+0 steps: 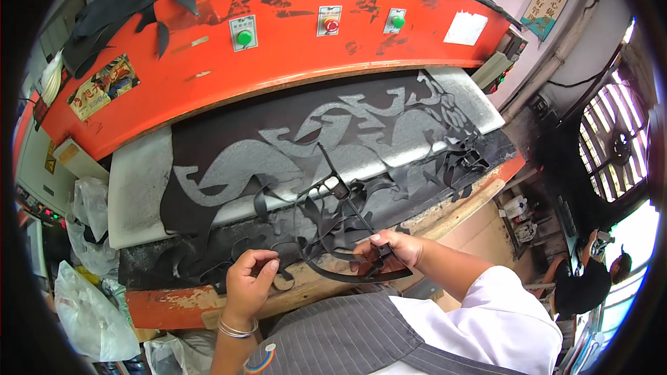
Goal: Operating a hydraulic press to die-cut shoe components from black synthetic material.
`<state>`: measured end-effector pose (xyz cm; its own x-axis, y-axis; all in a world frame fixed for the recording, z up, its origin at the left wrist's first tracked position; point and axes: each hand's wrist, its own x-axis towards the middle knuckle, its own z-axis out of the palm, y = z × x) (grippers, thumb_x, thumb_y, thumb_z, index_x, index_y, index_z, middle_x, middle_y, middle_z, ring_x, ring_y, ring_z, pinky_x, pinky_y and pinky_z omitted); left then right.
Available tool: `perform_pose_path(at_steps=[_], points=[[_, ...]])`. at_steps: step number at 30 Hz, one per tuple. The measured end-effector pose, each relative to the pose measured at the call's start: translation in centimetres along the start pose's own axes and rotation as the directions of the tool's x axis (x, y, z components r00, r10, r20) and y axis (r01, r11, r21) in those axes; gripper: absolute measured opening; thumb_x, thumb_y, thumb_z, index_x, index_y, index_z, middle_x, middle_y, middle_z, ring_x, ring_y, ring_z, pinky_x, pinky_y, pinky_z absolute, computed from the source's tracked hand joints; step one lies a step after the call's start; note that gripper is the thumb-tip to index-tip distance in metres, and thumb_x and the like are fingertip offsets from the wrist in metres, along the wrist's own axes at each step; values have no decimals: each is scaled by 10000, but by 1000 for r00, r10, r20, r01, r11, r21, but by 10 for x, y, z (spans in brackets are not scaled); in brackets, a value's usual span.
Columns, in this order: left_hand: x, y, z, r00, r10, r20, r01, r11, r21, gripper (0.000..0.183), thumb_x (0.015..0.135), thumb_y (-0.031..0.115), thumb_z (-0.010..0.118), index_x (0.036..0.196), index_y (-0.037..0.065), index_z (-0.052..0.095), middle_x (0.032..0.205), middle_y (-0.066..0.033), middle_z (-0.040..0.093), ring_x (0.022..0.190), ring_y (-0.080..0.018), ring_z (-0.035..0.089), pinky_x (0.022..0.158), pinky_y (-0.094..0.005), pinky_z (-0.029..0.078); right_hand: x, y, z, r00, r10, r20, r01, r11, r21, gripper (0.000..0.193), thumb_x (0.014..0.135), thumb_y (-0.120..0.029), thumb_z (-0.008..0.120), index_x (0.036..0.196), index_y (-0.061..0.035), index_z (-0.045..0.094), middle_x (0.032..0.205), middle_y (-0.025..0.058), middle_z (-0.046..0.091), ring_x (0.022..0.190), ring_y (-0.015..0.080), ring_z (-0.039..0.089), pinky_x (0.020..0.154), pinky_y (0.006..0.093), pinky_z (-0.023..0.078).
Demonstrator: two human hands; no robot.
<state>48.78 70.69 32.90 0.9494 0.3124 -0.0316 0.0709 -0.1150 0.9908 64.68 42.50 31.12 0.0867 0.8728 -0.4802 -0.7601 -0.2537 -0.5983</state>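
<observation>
My right hand (pixel 389 250) grips a curved black metal cutting die (pixel 323 264), a thin strip bent to an outline with a straight crossbar. The die hangs over the front edge of the press bed, above dark scraps. My left hand (pixel 251 281) is near the bed's front edge, fingers loosely curled and thumb apart, with nothing visible in it. Beyond them a black sheet (pixel 201 125) lies on a white cutting board (pixel 132 201). Large curved shapes are cut out of it, and the board shows through. Thin black offcut strips (pixel 278 205) are heaped along its near side.
A red press beam (pixel 278 48) spans the far side, with green and red push buttons (pixel 331 25) and dark material draped on top. Plastic bags (pixel 90 312) stand at the left. A worn wooden rail (pixel 445 215) edges the bed. Another person (pixel 583 281) is at the far right.
</observation>
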Motion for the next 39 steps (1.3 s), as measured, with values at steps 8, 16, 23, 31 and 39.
perform_pose_path(at_steps=[8, 16, 23, 31, 39], points=[[-17, -13, -37, 998, -61, -8, 61, 998, 18, 104, 890, 39, 627, 976, -18, 633, 885, -42, 664, 826, -97, 617, 756, -227, 484, 37, 0, 39, 999, 44, 19, -40, 987, -154, 661, 868, -581, 534, 1141, 16, 615, 983, 110, 646, 912, 187, 619, 803, 329, 506], [-50, -76, -55, 917, 45, -396, 137, 897, 420, 426, 836, 30, 575, 1255, 19, 499, 1059, -91, 604, 935, -216, 564, 842, -335, 457, 65, -30, 51, 877, -446, -177, -303, -228, -926, 576, 742, -549, 659, 1067, -74, 644, 910, 179, 643, 885, 350, 630, 751, 442, 506], [-51, -59, -29, 920, 128, -371, 207, 643, 737, 352, 794, 74, 585, 1142, 17, 579, 1051, -140, 615, 1016, -332, 536, 908, -419, 427, 71, -18, 10, 818, -528, 227, -24, -425, -905, 551, 725, -464, 720, 1111, -85, 619, 1124, 162, 573, 1003, 329, 562, 820, 417, 496], [-44, -56, -24, 792, 128, -597, 271, 803, 531, 182, 814, 82, 629, 984, 20, 653, 946, -124, 647, 866, -277, 611, 781, -369, 487, -19, 10, -31, 769, -611, 186, 92, -182, -979, 409, 752, -331, 760, 1040, -68, 637, 1064, 134, 573, 982, 329, 539, 815, 398, 476], [81, -75, -142, 736, 220, -641, 411, 607, 681, 367, 837, 278, 676, 1038, -26, 638, 1001, -212, 659, 922, -356, 634, 822, -440, 488, -28, -3, -45, 897, -418, 143, 103, -117, -988, 433, 766, -364, 750, 1047, -54, 639, 1002, 112, 608, 942, 314, 563, 799, 403, 489]])
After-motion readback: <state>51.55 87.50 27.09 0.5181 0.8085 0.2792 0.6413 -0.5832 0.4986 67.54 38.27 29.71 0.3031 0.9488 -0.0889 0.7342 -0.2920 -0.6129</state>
